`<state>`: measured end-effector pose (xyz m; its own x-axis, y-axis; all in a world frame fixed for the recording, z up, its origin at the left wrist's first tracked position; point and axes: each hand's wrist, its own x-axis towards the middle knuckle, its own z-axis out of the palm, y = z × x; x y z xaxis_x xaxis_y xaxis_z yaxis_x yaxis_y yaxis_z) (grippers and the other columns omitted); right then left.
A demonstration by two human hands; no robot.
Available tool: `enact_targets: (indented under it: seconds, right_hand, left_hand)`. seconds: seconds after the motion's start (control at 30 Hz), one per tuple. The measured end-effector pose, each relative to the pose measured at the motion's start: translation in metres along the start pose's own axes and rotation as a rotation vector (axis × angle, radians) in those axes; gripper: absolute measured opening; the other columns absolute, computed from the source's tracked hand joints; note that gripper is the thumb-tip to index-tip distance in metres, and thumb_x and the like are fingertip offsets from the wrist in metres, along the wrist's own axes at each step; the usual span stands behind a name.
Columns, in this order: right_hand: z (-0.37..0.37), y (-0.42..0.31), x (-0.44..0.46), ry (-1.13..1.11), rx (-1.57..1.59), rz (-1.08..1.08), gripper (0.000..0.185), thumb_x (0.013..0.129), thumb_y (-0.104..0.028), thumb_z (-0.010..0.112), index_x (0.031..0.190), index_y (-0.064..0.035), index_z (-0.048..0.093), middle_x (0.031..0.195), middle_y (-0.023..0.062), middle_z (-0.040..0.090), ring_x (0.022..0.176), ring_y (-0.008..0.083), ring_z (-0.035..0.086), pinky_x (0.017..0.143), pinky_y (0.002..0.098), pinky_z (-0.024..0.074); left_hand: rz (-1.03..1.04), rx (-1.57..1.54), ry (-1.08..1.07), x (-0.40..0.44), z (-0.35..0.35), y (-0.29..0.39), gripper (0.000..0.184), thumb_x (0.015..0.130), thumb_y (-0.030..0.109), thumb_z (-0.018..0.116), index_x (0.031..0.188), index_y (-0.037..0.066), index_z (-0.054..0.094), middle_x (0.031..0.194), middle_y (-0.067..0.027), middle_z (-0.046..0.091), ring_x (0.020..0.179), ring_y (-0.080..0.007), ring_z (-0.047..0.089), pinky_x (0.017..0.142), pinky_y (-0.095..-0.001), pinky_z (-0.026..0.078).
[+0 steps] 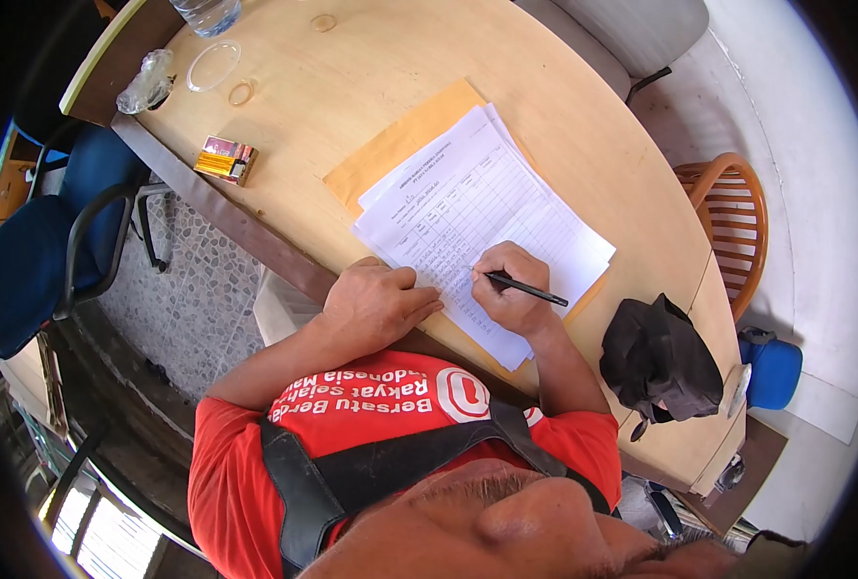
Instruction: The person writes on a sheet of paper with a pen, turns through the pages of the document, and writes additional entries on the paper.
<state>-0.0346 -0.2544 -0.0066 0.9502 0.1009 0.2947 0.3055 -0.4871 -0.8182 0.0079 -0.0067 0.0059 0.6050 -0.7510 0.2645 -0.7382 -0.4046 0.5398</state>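
Note:
My right hand [514,287] is closed around a black pen [530,289], its tip end by the sheet's written rows. Under it lies a stack of white paper sheets [535,217] with a printed table, partly filled with handwriting. My left hand [379,304] rests on the near left edge of the paper. Its fingers lie loosely bent on the sheet, with nothing seen in them. A brown envelope [347,176] sticks out beneath the sheets.
On the wooden table [583,125] are a small red and gold box [224,160], a crumpled plastic wrapper [147,82], a clear round lid [214,66], a water container [207,14] and a black cloth bag [663,362]. Chairs [738,227] stand around the table.

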Motion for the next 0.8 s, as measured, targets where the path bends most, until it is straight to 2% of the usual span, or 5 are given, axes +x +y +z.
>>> enact_targets:
  seconds: [0.37,0.8]
  right_hand:
    - [-0.0011,0.0004,0.0006,0.079,-0.043,-0.025,0.012,0.079,0.003,0.075,0.085,-0.0009,0.065,0.084,0.0116,0.07,0.068,0.0186,0.067,0.061,0.0299,0.0532]
    - [-0.0013,0.0011,0.0004,0.045,-0.062,-0.007,0.013,0.079,0.004,0.075,0.085,-0.0005,0.064,0.084,0.0114,0.07,0.069,0.0188,0.067,0.061,0.0299,0.0535]
  left_hand:
    - [0.007,0.007,0.003,0.0006,-0.0012,-0.0003,0.013,0.086,0.03,0.08,0.089,0.018,0.08,0.065,-0.0015,0.055,0.057,-0.0223,0.06,0.057,-0.0375,0.046]
    - [0.005,-0.002,0.006,-0.0001,0.0,-0.0005,0.014,0.086,0.031,0.08,0.09,0.017,0.08,0.066,-0.0015,0.055,0.057,-0.0223,0.061,0.056,-0.0377,0.047]
